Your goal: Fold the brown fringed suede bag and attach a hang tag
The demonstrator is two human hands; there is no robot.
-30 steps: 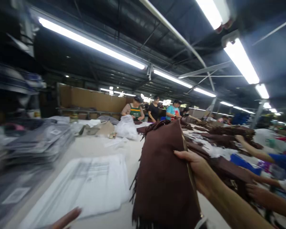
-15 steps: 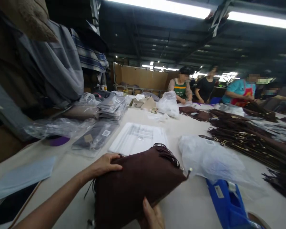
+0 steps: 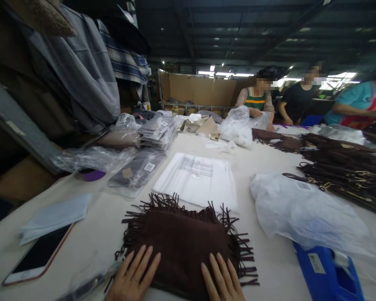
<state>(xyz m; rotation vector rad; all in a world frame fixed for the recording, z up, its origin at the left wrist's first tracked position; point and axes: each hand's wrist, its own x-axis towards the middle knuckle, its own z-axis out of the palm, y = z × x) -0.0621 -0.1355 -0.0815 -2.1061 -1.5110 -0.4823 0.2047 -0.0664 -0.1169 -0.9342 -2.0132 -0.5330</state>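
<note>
A dark brown fringed bag (image 3: 184,238) lies flat in front of me, its thin strips spread out along the far edge and both sides. My left hand (image 3: 134,271) rests on its near left part with fingers stretched. On the near right part lies my right hand (image 3: 222,278), fingers also extended and slightly apart. Just beyond the bag is a folded white cloth (image 3: 197,179) with grey stripes and a small label. To the left of my left hand, a blurred dark strip in clear plastic (image 3: 87,286) lies on the table.
A phone (image 3: 37,259) lies partly under a pale blue face mask (image 3: 58,215) at left. Bagged grey items (image 3: 138,171) are stacked beyond. At right are a blue tape dispenser (image 3: 329,271), a plastic bag (image 3: 303,213) and piled brown fringed bags (image 3: 347,167). Co-workers stand at the far side.
The brown bag went from raised and tilted in both hands to flat on the table, its fringe now fanned out. Both hands now press on top. The view has swung left and down.
</note>
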